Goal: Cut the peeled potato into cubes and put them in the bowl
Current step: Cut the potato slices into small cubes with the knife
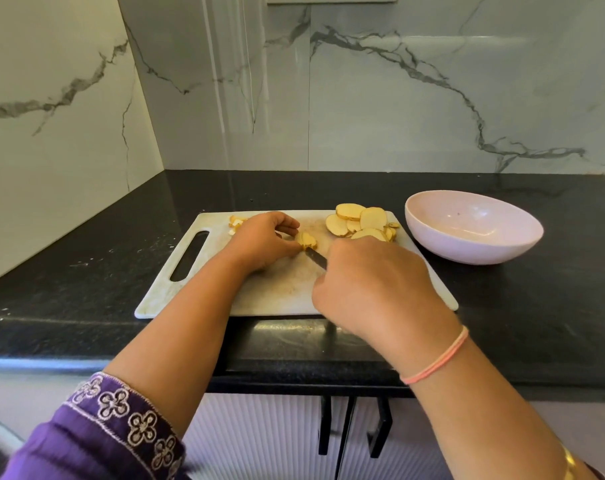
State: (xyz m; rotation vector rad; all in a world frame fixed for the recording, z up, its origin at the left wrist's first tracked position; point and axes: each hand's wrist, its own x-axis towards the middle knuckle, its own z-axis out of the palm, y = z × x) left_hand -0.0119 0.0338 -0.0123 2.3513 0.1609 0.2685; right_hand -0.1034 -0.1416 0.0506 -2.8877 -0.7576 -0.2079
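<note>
At the far left your purple embroidered sleeve (114, 427) comes in over the edge of the black countertop (86, 271), and your forearm reaches onto the white cutting board (277, 292), whose handle slot lies at its left end. Near the board's far left corner sit a few small cut bits (235, 223) of potato, partly hidden behind your left hand (263, 240). That hand rests on the board with its fingers curled, and its fingertips pinch a small potato piece (306, 240) at mid-board. The knife (316, 258) has its dark blade against the near side of that piece. The blade runs back into your right hand (374, 289), which is clenched round the handle; the handle itself is hidden inside your fist. A pink thread bracelet (436, 358) circles that wrist. Beyond your right hand, at the board's far right corner, the potato slices (360, 221) lie in an overlapping pile. Just right of the board, on the countertop, stands the pale pink bowl (432, 251), with no potato showing in it.
</note>
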